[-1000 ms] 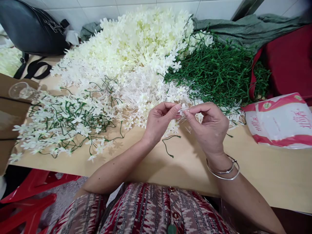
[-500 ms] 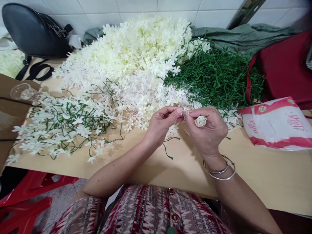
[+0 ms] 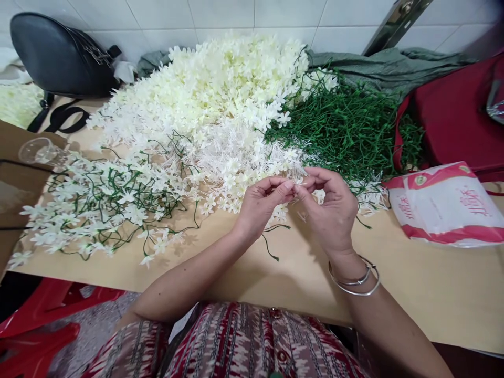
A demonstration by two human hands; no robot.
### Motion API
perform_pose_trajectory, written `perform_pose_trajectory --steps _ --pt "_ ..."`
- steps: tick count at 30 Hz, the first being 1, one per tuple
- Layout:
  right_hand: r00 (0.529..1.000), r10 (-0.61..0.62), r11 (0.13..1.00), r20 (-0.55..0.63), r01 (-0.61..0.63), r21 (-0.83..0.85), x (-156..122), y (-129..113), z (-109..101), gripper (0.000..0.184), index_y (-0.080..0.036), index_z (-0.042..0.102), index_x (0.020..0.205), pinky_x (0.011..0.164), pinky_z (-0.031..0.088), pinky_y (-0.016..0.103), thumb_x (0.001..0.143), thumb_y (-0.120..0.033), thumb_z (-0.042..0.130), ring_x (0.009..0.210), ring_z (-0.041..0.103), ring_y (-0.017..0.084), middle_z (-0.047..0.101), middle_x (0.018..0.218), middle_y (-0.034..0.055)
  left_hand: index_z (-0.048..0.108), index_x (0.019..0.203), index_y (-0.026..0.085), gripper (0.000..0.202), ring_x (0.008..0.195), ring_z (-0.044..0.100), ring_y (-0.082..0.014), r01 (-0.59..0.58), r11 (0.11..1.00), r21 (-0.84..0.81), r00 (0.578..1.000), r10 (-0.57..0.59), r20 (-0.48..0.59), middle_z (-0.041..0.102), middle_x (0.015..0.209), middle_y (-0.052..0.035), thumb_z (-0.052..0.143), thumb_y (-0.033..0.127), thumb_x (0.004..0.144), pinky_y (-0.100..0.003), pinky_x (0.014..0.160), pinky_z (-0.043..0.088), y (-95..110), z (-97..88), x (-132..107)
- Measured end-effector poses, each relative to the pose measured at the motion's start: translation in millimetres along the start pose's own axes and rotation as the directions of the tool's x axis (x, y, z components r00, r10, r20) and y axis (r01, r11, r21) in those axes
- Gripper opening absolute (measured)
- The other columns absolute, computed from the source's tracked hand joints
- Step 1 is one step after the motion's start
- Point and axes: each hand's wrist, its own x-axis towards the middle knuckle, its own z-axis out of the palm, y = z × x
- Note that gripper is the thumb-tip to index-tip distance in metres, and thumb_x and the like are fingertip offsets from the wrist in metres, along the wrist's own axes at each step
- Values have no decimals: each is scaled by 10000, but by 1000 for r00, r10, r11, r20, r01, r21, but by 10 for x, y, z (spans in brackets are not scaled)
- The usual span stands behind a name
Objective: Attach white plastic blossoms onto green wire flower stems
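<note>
My left hand [image 3: 256,208] and my right hand [image 3: 331,212] meet fingertip to fingertip above the table's front part. Each is closed in a pinch on a tiny pale thing, mostly hidden by the fingers and too small to name. Just beyond them lies a heap of white artificial flower heads [image 3: 212,79], with thin white stamens [image 3: 224,143] at its near side. A pile of green plastic stems [image 3: 346,126] spreads behind my right hand. Left of my hands, white flowers on green stems [image 3: 118,194] form a loose pile. A loose green stem [image 3: 270,247] lies under my hands.
A pink-and-white plastic packet [image 3: 444,205] and a dark red bag [image 3: 457,115] sit on the right. At the back left stands a black bag [image 3: 59,58]. A clear plastic cup [image 3: 39,151] lies by a cardboard box [image 3: 19,173]. Red stools [image 3: 47,310] are below the table [image 3: 425,283].
My right hand has shifted slightly left, and its fingertips now overlap closer with those of my left hand. The left hand has barely moved. The view has tilted a little.
</note>
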Motion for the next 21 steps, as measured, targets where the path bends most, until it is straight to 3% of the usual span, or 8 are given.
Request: perform_pose_trajectory --steps 6,9,11,13,16,19,21 --pt "998 -31 999 50 30 16 61 105 -74 36 -263 777 883 945 543 444 863 -258 806 1031 679 223 695 1020 38 767 857 187 293 821 689 -122 -46 992 117 999 46 3 746 848 -10 875 455 808 -289 881 594 1 8 -16" --pt "999 -26 997 28 23 80 72 130 -83 45 -254 773 902 921 552 440 871 -264 804 992 696 221 724 987 35 743 991 196 258 888 724 -144 -106 979 177 994 106 6 759 947 -29 769 441 916 -297 894 590 27 -7 -16" --pt "1000 25 993 -3 -25 112 87 149 -101 64 -242 766 920 852 563 416 881 -280 799 905 706 214 744 924 28 722 1055 203 196 891 724 -150 -199 920 337 980 192 53 757 1024 -45 695 378 970 -290 845 572 71 -44 -12" --pt "996 69 992 -62 -62 110 110 182 -131 80 -245 760 919 787 564 399 880 -300 802 827 703 210 751 875 20 727 1033 206 116 866 698 -161 -329 746 579 944 238 230 750 1034 -53 677 291 971 -299 803 542 135 -92 -15" --pt "989 61 995 -134 -50 90 151 248 -191 80 -269 756 891 750 560 397 861 -304 821 789 699 217 748 846 15 753 997 199 91 961 658 -227 -546 297 783 834 99 543 723 1046 -72 754 211 907 -356 867 508 223 -149 -63" --pt "993 29 999 -119 -23 48 173 297 -243 59 -284 752 894 724 548 390 878 -294 808 771 692 214 747 846 14 750 987 154 117 1064 616 -286 -633 -102 767 774 -62 631 682 1122 -108 794 202 890 -393 895 461 232 -170 -160" --pt "996 0 1000 -93 2 18 170 308 -257 47 -287 746 909 720 546 389 894 -287 791 771 690 214 741 850 12 736 932 139 63 1045 604 -279 -649 -250 718 757 -117 643 677 1111 -112 737 201 946 -390 863 425 191 -181 -224"
